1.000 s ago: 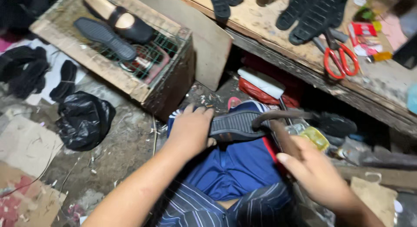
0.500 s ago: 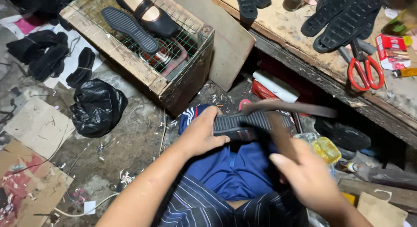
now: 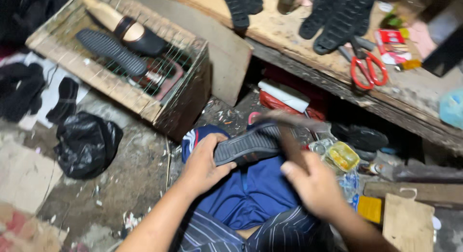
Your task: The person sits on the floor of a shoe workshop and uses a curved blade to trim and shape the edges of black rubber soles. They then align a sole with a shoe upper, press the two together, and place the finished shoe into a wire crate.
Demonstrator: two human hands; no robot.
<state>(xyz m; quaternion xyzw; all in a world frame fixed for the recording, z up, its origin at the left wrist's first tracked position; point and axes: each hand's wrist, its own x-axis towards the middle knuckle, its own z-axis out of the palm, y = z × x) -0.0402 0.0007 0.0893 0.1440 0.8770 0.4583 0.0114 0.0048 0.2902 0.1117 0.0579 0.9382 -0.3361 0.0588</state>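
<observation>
My left hand (image 3: 205, 162) grips a black shoe (image 3: 248, 146), sole side up with its ribbed tread showing, held over my lap on blue cloth (image 3: 251, 191). My right hand (image 3: 313, 184) is closed around the wooden handle of a hammer-like tool (image 3: 289, 131), whose blurred head lies over the toe end of the sole. Both forearms reach in from the bottom edge.
A wire-topped wooden crate (image 3: 140, 73) at upper left carries a loose black sole (image 3: 112, 51) and a shoe on a last (image 3: 128, 32). A workbench (image 3: 337, 63) at the back holds red scissors (image 3: 369, 71) and black soles. A black bag (image 3: 87, 143) lies on the floor.
The tool in my right hand has swung down onto the sole. My left hand keeps its hold on the shoe. The camera has shifted slightly.
</observation>
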